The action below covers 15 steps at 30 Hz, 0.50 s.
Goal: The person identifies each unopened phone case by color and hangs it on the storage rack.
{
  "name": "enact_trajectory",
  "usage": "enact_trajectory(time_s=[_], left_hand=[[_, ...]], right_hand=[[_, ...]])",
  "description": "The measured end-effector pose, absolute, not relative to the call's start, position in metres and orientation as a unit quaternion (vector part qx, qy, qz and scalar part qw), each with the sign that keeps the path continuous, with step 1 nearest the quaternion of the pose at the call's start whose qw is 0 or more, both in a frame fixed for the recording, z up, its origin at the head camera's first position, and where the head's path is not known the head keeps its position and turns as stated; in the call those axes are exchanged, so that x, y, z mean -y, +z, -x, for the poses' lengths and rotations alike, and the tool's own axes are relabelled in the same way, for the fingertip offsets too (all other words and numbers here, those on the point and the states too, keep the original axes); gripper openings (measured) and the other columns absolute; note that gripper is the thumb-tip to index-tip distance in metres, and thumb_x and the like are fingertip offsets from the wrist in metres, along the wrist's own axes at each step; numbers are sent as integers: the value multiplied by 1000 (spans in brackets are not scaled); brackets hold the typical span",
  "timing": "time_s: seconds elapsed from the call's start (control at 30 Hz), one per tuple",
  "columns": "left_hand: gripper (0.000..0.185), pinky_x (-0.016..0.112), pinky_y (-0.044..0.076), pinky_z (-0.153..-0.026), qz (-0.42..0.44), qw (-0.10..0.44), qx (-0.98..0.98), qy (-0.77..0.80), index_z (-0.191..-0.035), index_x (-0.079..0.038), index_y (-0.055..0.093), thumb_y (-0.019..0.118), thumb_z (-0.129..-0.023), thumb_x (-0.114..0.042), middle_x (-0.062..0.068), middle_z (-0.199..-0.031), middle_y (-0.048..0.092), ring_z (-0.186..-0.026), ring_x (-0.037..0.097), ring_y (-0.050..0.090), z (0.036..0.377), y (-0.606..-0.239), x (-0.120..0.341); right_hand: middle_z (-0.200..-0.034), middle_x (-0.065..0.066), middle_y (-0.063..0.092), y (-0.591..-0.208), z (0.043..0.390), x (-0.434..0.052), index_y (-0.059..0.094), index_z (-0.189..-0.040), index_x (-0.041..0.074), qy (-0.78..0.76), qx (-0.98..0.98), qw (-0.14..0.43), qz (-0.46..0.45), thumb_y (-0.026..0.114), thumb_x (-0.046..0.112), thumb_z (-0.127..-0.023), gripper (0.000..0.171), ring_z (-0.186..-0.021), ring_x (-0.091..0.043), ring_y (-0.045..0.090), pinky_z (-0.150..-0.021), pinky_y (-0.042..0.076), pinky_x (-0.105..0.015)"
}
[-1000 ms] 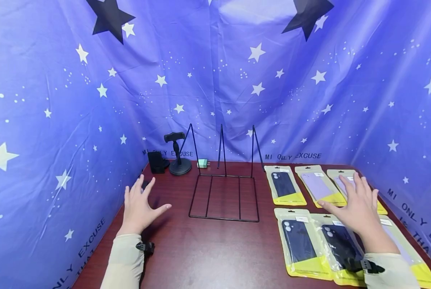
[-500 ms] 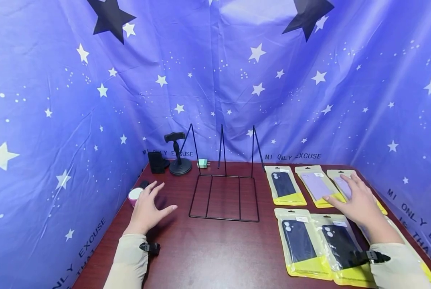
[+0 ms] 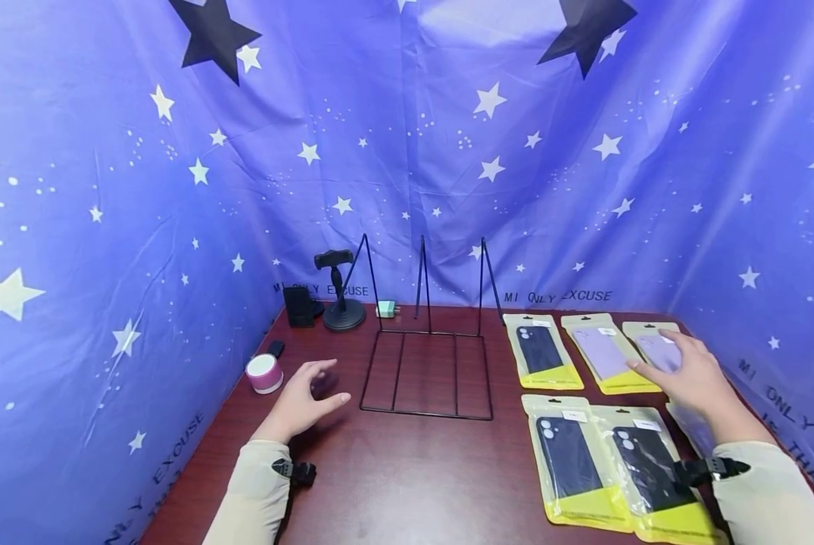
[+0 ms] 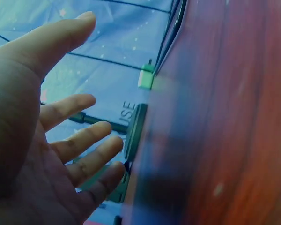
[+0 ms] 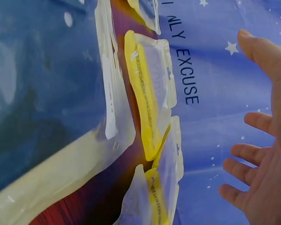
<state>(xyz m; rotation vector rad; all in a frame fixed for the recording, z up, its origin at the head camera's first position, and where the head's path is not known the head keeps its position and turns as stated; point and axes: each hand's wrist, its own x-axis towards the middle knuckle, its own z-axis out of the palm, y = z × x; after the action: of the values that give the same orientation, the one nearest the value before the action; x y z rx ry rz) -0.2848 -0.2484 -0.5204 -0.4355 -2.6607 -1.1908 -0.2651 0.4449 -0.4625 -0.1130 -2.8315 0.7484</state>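
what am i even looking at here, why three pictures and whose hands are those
These are one person's two bare hands, filmed at one moment by three cameras. The wide picture comes from a camera on the person's head, looking down at a dark red table framed by blue star-printed cloth. The other two come from cameras strapped to each wrist, so each shows its own palm close up.

The left hand is open above the table, holding nothing, near a small pink speaker and a black wire rack. The right hand is open too, over packaged phone cases in clear and yellow bags, laid out in rows; whether it touches one I cannot tell. At the back stand a black phone stand and a small green charger.
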Motion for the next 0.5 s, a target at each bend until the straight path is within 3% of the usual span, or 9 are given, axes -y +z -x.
enact_trajectory(time_s=[0.23,0.5], left_hand=[[78,54,45,-106,153,55,900,-405,-147,-12,59,88,-83,-47,6,-137,62,-124,29,59,287,-525,238],[70,52,47,-102,174,44,890,-420,-143,-8,62,88,-86,-39,6,-128,66,-115,27,62,289,-532,228]], right_hand=[[-158,-45,10,-468,272,-457,13,-164,-2,267,958,89,57,65,65,-95,110,-137,-70,19,-93,27,-85],[-154,-50,13,-466,279,-465,14,-163,-5,271,959,72,49,62,65,-97,107,-131,-73,24,-91,31,-84]])
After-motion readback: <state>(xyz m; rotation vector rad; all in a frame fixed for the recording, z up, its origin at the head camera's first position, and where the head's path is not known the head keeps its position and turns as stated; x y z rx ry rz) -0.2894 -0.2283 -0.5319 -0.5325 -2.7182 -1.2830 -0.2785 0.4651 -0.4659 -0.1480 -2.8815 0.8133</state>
